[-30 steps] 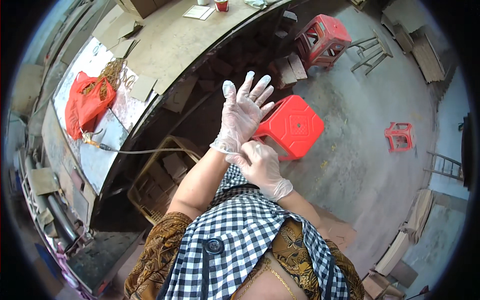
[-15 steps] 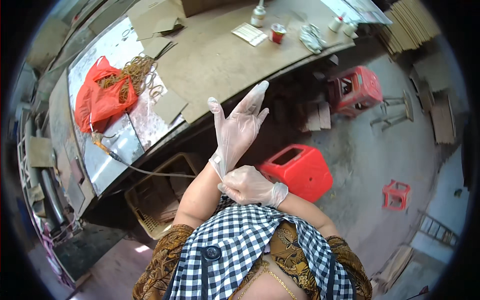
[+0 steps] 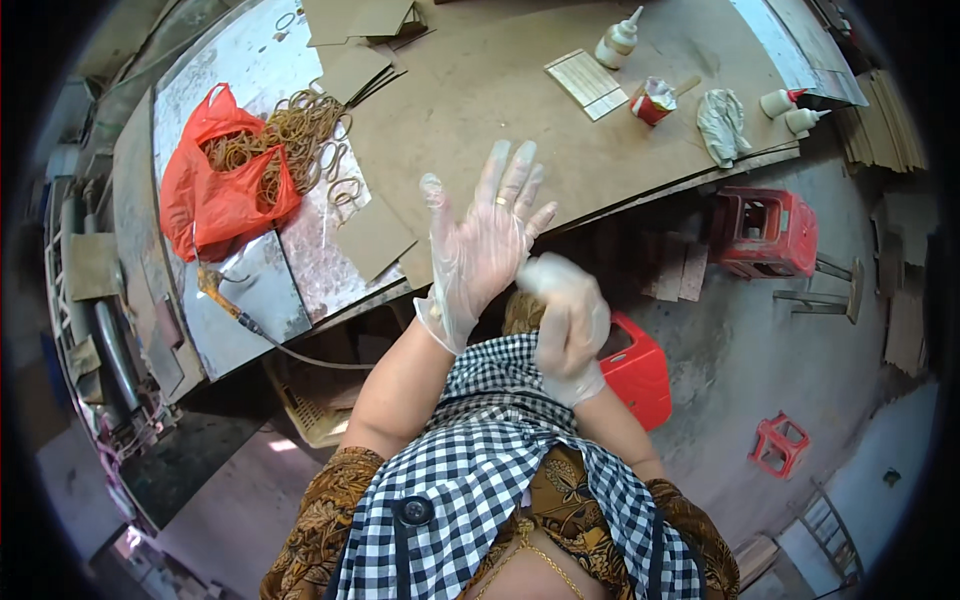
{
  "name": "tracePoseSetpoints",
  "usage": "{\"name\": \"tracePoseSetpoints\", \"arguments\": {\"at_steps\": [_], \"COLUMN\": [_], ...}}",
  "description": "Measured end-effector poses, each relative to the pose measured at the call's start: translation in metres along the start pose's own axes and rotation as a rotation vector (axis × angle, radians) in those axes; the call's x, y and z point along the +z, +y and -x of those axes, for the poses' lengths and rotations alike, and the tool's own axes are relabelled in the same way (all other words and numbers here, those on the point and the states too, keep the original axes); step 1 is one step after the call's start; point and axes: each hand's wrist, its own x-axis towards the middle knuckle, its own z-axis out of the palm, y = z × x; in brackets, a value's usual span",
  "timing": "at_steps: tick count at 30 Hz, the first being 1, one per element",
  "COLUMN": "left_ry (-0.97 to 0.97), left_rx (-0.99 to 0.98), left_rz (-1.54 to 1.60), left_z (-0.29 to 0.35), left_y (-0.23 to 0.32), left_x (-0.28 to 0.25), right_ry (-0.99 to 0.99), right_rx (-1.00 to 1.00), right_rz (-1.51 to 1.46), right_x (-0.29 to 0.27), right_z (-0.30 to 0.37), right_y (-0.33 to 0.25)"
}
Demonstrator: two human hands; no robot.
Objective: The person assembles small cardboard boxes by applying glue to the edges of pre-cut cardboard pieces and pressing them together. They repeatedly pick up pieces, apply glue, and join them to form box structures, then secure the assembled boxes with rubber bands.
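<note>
My left hand (image 3: 478, 245) is raised in front of the table edge, in a thin clear plastic glove. Its fingers are stretched and spread, and a ring shows through the film. The glove's loose cuff (image 3: 447, 322) flares around the wrist. My right hand (image 3: 572, 325), gloved the same way, is close beside the left palm on the little-finger side. Its fingers are curled in and blurred at the tips; whether they pinch anything is hidden. Below both hands hangs a black-and-white checked apron (image 3: 460, 450).
Across the table (image 3: 450, 110) are a red bag (image 3: 215, 190) of rubber bands (image 3: 300, 135), a red cup (image 3: 653, 102), a squeeze bottle (image 3: 617, 42) and a crumpled cloth (image 3: 722, 127). A corded tool (image 3: 225, 295) lies left. Red stools (image 3: 640, 375) stand on the floor; a yellow crate (image 3: 310, 415) is under the table.
My right hand has let go of the left glove's cuff and moved up and right, beside the left palm. The left fingers have spread wider. The view has shifted slightly.
</note>
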Motion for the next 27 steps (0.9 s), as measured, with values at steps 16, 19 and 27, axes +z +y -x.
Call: {"name": "tracePoseSetpoints", "arguments": {"at_steps": [16,19,27], "left_ry": [0.284,0.291,0.218], "left_rx": [-0.016,-0.019,0.125], "left_rz": [-0.036,0.089,-1.074], "left_z": [-0.088,-0.099,-0.117], "left_y": [0.026,0.034,0.014], "left_x": [-0.042,-0.067,-0.134], "right_ry": [-0.538,-0.367,-1.579], "right_rx": [0.641,1.297,1.031], "right_rz": [-1.125,-0.883,0.788], "right_x": [0.024,-0.005,-0.072], "right_z": [-0.056,-0.007,0.294], "right_y": [0.077,0.163,0.308]}}
